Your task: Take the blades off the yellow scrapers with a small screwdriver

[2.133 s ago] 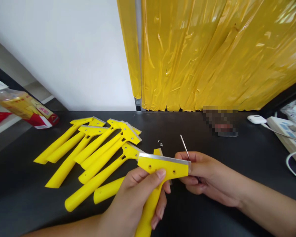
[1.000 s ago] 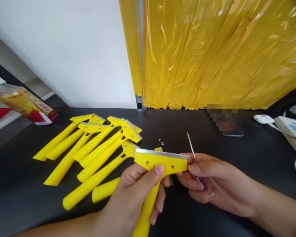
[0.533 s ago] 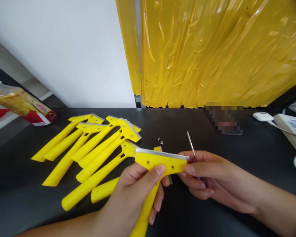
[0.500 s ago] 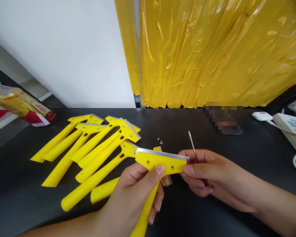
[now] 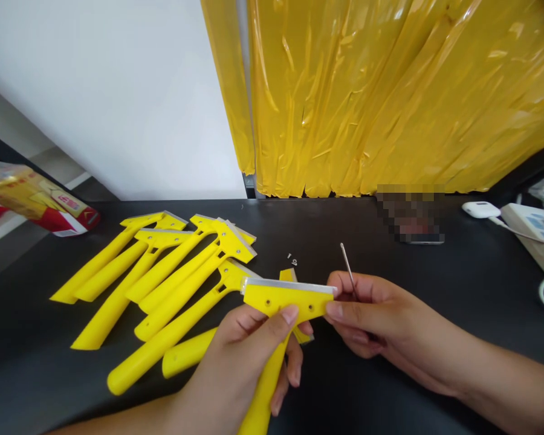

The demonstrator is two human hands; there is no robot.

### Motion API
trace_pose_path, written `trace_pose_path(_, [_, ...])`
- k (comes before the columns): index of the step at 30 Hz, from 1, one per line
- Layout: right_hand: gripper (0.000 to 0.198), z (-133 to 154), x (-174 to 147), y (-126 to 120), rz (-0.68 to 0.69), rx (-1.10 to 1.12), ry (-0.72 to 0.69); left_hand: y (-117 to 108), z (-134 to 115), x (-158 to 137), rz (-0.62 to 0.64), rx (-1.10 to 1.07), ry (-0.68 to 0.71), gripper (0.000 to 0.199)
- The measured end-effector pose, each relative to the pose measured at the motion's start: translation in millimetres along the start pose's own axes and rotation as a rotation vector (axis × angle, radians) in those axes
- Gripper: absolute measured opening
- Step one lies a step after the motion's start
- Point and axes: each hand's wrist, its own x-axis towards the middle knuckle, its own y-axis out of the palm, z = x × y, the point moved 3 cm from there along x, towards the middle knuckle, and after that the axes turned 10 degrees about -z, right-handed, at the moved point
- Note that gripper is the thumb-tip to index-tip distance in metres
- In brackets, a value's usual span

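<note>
The left hand (image 5: 249, 356) is wrapped around a yellow scraper (image 5: 299, 300), thumb pressed flat on its head, so its grip is firmly on that tool. The scraper is held above the worktop (image 5: 326, 226), well in from the far edge, with the metal blade (image 5: 290, 284) facing that edge and the handle running back towards the person. Two holes show in the head. The right hand (image 5: 385, 314) has its grip around a screwdriver (image 5: 347, 264), thin shaft pointing up, while its thumb touches the scraper's right end. Past the head, two small screws (image 5: 294, 262) lie on the worktop. A pile of yellow scrapers (image 5: 181, 294) is spread towards the left edge, some overlapping; another lies partly hidden behind the left hand. A bottle (image 5: 49, 205) is by the far left corner, a power strip (image 5: 532, 226) by the far right one.
</note>
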Motion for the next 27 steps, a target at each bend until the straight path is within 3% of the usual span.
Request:
trace_pose_path(8, [0.040, 4.8, 7.3, -7.5, 0.041, -0.206, -0.096, 1.3, 3.3, -0.2, 0.061, -0.039, -0.057, 0.035])
trace_pose_path(11, [0.045, 11.8, 14.3, -17.1, -0.066, -0.346, -0.202, 2.0, 9.0, -1.7, 0.061, -0.055, -0.120, 0.035])
trace_pose_path(16, [0.028, 23.4, 29.8, -36.3, -0.262, -0.626, -0.374, 2.3, 15.2, -2.8, 0.168, -0.013, -0.193, 0.038])
trace_pose_path(20, [0.018, 26.2, 34.3, -40.5, -0.291, -0.835, -0.491, 1.3, 17.1, -0.9, 0.212, -0.003, -0.181, 0.041])
trace_pose_path(23, [0.024, 25.9, 31.5, -40.1, -0.315, -0.964, -0.516, 2.1, 19.5, -0.8, 0.239, -0.019, -0.187, 0.041])
trace_pose_path(27, [0.015, 27.1, 27.3, -38.9, -0.339, -1.133, -0.524, 2.1, 21.9, -0.4, 0.216, -0.004, -0.205, 0.041])
